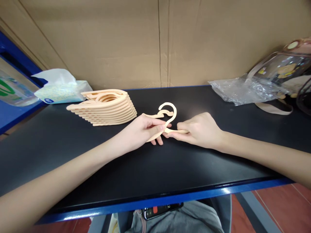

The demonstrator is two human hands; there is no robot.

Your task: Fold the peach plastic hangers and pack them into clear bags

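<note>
In the middle of the flat black table top with the blue edge, two bare hands are meeting over one small peach plastic hanger with a round hook. The left hand is pinching the left part of the hanger, with the thumb lying on top and the fingers curling under it. The right hand is closing its thumb and fingers on the right arm of the hanger, so both hands are gripping the same piece. The hook is sticking up between the two hands, and the hanger is sitting low, just above or on the table; I cannot tell which.

To the left of the hands, near them but not touching, a neat pile of the same peach plastic hangers is lying on the table, leaning a little like a fan. Behind that pile, a soft pack of white tissues with a light blue pattern is resting at the back left edge. At the back right, a crinkly clear plastic bag is lying on the table, and a see-through bag with a tan strap is sitting beside it. A big brown cardboard wall is standing behind everything. At the bottom, a dark phone is lying on the person's grey lap.
</note>
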